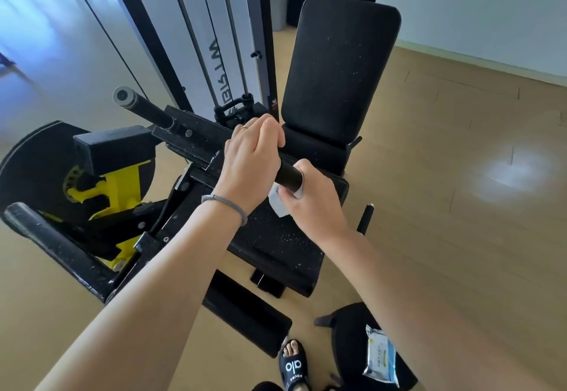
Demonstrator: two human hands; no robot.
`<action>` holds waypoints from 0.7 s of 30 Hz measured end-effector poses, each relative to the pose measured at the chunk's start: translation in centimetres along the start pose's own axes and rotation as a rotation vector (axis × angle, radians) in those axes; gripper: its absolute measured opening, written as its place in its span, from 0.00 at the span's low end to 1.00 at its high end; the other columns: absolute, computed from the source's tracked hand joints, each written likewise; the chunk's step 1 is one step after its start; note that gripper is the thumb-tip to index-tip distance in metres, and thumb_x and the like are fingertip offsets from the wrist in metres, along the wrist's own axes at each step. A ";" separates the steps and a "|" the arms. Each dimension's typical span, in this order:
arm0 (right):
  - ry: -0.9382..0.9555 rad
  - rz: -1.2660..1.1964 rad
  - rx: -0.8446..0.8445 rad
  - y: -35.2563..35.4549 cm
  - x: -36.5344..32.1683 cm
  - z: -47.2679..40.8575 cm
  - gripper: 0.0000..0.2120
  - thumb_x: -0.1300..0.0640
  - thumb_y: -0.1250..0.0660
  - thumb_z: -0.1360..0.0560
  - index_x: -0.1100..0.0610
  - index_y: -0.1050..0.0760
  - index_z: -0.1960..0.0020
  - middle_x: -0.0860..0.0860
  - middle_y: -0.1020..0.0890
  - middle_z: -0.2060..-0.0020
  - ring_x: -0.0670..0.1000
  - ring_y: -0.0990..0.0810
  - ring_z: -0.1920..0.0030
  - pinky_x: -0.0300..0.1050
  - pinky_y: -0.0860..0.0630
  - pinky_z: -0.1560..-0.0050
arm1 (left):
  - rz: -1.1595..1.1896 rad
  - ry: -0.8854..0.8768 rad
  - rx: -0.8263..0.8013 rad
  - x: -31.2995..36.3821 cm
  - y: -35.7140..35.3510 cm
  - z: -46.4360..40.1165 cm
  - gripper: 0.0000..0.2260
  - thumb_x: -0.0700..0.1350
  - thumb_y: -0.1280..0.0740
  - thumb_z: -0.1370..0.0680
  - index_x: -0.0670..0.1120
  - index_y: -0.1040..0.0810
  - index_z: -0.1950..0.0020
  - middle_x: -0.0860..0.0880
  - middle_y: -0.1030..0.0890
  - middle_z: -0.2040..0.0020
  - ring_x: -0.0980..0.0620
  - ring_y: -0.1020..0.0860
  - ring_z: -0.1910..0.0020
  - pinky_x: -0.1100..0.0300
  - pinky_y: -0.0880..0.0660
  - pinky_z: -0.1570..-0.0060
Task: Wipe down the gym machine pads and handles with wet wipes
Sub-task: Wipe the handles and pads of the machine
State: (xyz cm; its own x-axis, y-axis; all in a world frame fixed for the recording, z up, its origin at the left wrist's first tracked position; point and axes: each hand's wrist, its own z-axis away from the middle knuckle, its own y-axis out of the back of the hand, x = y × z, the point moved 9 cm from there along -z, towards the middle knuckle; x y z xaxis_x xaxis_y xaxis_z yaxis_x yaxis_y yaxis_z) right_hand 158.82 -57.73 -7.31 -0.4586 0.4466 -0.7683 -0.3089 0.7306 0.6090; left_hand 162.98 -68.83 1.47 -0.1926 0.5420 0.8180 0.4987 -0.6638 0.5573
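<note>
**Fig.: Handle wipe under way; pads apparently still to do**

Landmark = seat pad [276, 237] of the gym machine. Just above its rear-left part runs a black handle grip [287, 175]. L hand [250, 157] is curled over the grip's far section, holding it. R hand [310, 194] is wrapped round the grip's near end with a white wet wipe [277, 203] between palm and grip; a corner of the wipe hangs free below the fingers, over the seat pad.

Progress (judged): the task looks to be at an early-to-mid stage. This handle is the item being cleaned now. Seat pad shows many pale specks, as does the back pad [340, 65] upright behind it, so both prob. not yet wiped. Second small handle [366, 217] just right of seat pad is untouched at this moment. Roller pad [46, 237] well left of seat pad also looks speckled. Wipes pack [380, 357] lies on a dark stool, near and right of seat pad, w/ supply for the remaining surfaces.
</note>
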 end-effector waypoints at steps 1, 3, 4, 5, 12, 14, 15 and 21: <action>0.056 0.059 0.047 0.1 0.0 0.7 0.11 0.53 0.26 0.24 0.54 0.26 0.46 0.47 0.20 0.56 0.47 0.20 0.55 0.42 0.20 0.52 | -0.003 0.005 0.012 0.0 0.0 0.1 0.12 0.43 0.48 0.21 0.41 0.28 0.57 0.46 0.24 0.57 0.48 0.30 0.51 0.49 0.32 0.43; 0.167 0.235 0.103 0.4 0.4 2.5 0.21 0.54 0.26 0.24 0.58 0.28 0.36 0.51 0.21 0.45 0.49 0.22 0.44 0.41 0.23 0.40 | 0.004 0.017 0.033 -0.1 0.0 0.2 0.12 0.43 0.48 0.20 0.41 0.27 0.57 0.47 0.25 0.59 0.47 0.29 0.52 0.49 0.31 0.47; 0.210 0.314 0.111 0.6 1.0 3.5 0.24 0.54 0.27 0.23 0.59 0.30 0.31 0.53 0.22 0.39 0.51 0.24 0.38 0.43 0.25 0.33 | 0.014 0.025 0.043 -0.1 0.0 0.2 0.13 0.43 0.48 0.20 0.41 0.27 0.57 0.49 0.26 0.61 0.47 0.29 0.53 0.49 0.31 0.49; 0.242 0.393 0.108 0.6 1.8 4.3 0.27 0.54 0.28 0.22 0.61 0.33 0.27 0.55 0.24 0.34 0.53 0.26 0.33 0.45 0.30 0.28 | 0.024 0.031 0.051 -0.2 0.0 0.3 0.13 0.44 0.47 0.20 0.41 0.27 0.58 0.51 0.27 0.62 0.48 0.29 0.54 0.49 0.31 0.50; 0.307 0.857 -0.221 -0.2 5.7 7.5 0.37 0.39 0.55 0.15 0.65 0.57 0.18 0.62 0.55 0.19 0.59 0.56 0.18 0.57 0.48 0.19 | 0.010 0.044 0.095 -0.1 0.2 0.5 0.14 0.44 0.47 0.20 0.41 0.26 0.59 0.51 0.26 0.63 0.50 0.29 0.57 0.54 0.33 0.56; 0.263 0.884 -0.214 1.1 5.5 5.6 0.40 0.35 0.59 0.16 0.66 0.55 0.19 0.63 0.53 0.19 0.60 0.55 0.18 0.57 0.50 0.19 | -0.012 0.055 0.100 -0.1 0.2 0.7 0.14 0.44 0.48 0.20 0.41 0.26 0.58 0.50 0.26 0.62 0.50 0.29 0.57 0.54 0.33 0.57; 0.245 0.895 -0.219 1.8 5.2 4.5 0.42 0.33 0.61 0.17 0.66 0.54 0.19 0.64 0.52 0.19 0.61 0.54 0.18 0.57 0.50 0.19 | -0.021 0.062 0.105 -0.1 0.2 0.7 0.15 0.44 0.48 0.20 0.41 0.26 0.58 0.50 0.26 0.62 0.50 0.29 0.56 0.54 0.33 0.57; 0.322 0.871 -0.327 -0.2 4.8 7.5 0.49 0.28 0.64 0.20 0.69 0.59 0.20 0.66 0.56 0.20 0.62 0.57 0.19 0.57 0.51 0.19 | 0.007 0.094 0.125 -0.1 0.4 0.7 0.14 0.43 0.47 0.21 0.39 0.25 0.58 0.50 0.28 0.64 0.54 0.31 0.63 0.58 0.36 0.62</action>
State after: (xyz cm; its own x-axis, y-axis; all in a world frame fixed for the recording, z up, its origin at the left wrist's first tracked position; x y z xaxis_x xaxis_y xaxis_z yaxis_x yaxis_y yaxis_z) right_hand 162.93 -51.85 -12.61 -0.8251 0.5638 0.0359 0.0517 0.0121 0.9986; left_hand 163.80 -68.75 1.47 -0.2641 0.4832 0.8347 0.6008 -0.5946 0.5343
